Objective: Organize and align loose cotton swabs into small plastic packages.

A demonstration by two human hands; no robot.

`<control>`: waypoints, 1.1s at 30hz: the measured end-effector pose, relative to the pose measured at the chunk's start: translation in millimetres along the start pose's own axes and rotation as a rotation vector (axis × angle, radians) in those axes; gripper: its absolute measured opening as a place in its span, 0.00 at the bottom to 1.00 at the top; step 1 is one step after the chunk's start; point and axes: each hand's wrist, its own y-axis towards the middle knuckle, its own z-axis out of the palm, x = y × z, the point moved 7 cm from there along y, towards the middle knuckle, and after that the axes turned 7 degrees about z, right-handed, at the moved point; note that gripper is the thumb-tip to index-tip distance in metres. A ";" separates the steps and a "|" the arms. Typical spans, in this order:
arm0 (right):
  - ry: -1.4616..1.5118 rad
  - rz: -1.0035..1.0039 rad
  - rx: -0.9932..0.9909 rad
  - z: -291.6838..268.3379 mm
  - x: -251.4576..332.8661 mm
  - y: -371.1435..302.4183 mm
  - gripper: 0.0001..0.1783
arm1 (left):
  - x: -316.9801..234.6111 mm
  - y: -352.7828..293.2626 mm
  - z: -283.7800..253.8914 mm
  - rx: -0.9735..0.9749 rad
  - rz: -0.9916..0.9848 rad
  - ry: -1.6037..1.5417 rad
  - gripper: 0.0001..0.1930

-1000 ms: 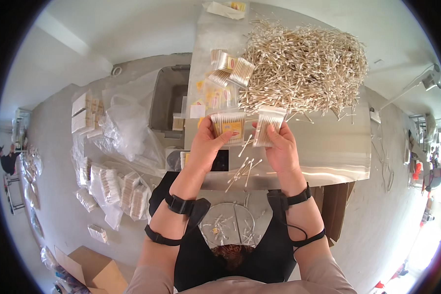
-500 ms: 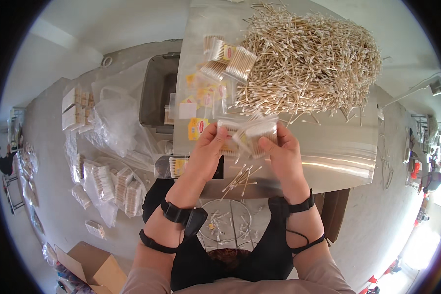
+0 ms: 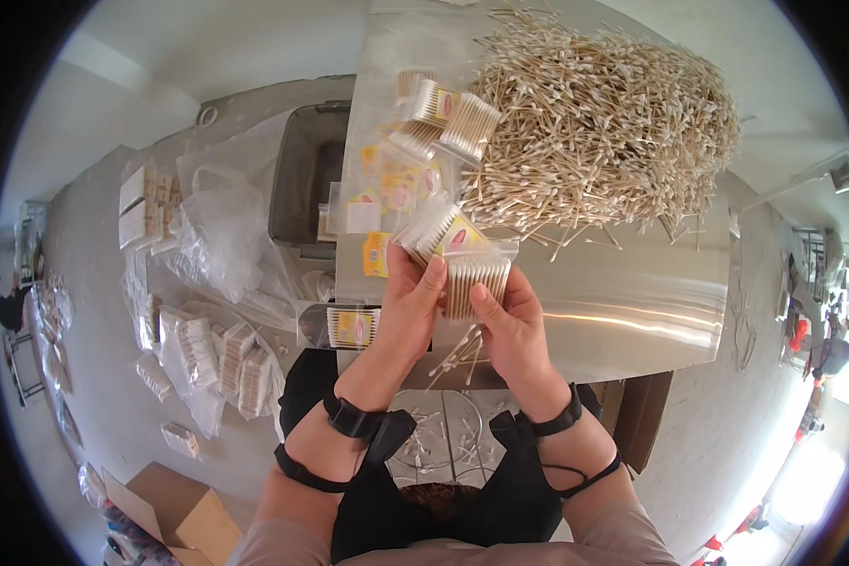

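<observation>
Over the near edge of the metal table, my left hand is closed on a few small clear bags of cotton swabs, one with a yellow card inside. My right hand grips another bag of cotton swabs, its thumb pressed on the front and its zip edge upward. The left thumb touches that bag's left side, and the bags overlap. Below the hands lie several loose cotton swabs. Farther off, a small pile of filled bags rests beside a big heap of loose cotton swabs.
Yellow cards and flat clear bags lie on the table's left part. A grey bin stands left of the table. Bundles of bagged swabs lie at far left, with an open cardboard box at lower left.
My hands have come closer together, the right one moving left. The bags, loosely fanned and blurred before, are now gathered, with one turned face-on in my right hand.
</observation>
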 end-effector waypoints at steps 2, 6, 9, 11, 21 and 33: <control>-0.010 0.018 0.011 1.5 -2.0 -2.1 0.20 | -4.2 1.0 1.4 0.011 0.016 0.033 0.24; -0.089 0.248 0.202 20.3 -1.1 -9.3 0.22 | -7.9 7.3 -7.0 -0.004 -0.119 -0.137 0.23; -0.116 0.254 0.246 9.4 15.0 -11.0 0.23 | -11.4 12.5 -9.8 -0.005 -0.091 -0.137 0.20; -0.081 0.174 0.232 5.4 24.7 -6.2 0.23 | -14.4 13.8 -12.3 -0.040 -0.031 -0.089 0.18; -0.847 -0.306 0.058 15.8 21.9 5.2 0.28 | -5.5 2.5 -1.1 0.082 0.069 0.390 0.25; -0.800 -0.410 0.193 34.2 20.8 -9.0 0.32 | -44.1 -5.3 11.3 0.276 0.279 0.477 0.35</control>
